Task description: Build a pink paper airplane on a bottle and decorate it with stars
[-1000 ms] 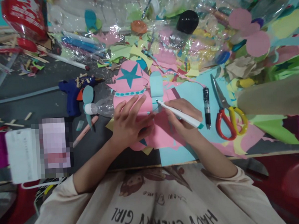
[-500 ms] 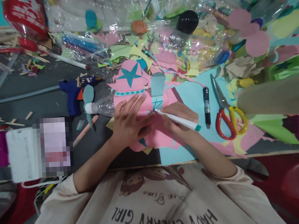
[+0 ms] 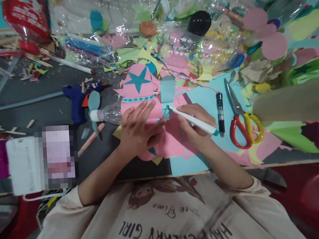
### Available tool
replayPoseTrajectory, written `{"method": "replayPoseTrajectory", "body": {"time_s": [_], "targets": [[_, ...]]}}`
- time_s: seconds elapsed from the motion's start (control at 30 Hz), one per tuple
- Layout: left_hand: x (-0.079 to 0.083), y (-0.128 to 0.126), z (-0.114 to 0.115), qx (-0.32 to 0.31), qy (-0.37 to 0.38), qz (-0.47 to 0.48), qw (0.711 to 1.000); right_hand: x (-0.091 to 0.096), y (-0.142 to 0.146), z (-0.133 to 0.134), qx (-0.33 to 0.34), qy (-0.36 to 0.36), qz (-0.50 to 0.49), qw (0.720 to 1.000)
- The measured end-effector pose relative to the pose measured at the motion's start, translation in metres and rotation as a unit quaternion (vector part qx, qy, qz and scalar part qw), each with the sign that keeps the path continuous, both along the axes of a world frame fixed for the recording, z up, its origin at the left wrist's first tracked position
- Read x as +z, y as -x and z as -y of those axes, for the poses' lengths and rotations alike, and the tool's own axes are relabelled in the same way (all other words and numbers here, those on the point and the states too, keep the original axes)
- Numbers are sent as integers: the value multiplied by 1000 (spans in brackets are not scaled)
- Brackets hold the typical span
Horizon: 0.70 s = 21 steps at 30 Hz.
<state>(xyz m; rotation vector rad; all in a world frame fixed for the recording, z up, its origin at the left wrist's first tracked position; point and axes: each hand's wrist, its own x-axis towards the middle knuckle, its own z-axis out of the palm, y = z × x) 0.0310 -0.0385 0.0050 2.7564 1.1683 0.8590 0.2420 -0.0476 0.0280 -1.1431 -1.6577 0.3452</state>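
A plastic bottle [image 3: 112,114] wrapped in pink paper lies on its side, its neck and white cap pointing left. My left hand [image 3: 138,129] rests on the wrapped bottle with its fingers spread. My right hand [image 3: 195,123] grips a white marker [image 3: 194,121] with a green end, and the marker's tip is at a light-blue paper band [image 3: 166,111] around the bottle. Teal lines show on that band. Above it a light-blue rounded tab [image 3: 168,89] sticks up. Pink paper with a teal star [image 3: 139,80] stands out on the bottle's far side.
Scissors [image 3: 239,119] with red and yellow handles and a black pen [image 3: 220,114] lie on light-blue paper at right. On the left is a blue glue gun [image 3: 77,102]. Paper scraps and clear plastic [image 3: 81,16] crowd the far side. A red-labelled bottle [image 3: 27,19] stands far left.
My right hand has shifted slightly right, and the marker tip has moved up and right on the light-blue band. My left hand stays put on the bottle.
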Motion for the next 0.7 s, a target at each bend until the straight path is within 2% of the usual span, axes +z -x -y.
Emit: {"method": "replayPoseTrajectory", "body": {"time_s": [0.13,0.27,0.47,0.7], "targets": [[0,0,0,10,-15,-25,1000,-4,1,0,-7,8,3,1000],[1,-1,0,1,-40,-8,999,-2,1,-1,-14,-3,27,1000],[3,-4,-1,-4,-35,14,999,5,0,-2,-4,-24,41,999],[3,-3,-1,0,-37,-2,999,3,0,-3,-6,-52,58,997]]}}
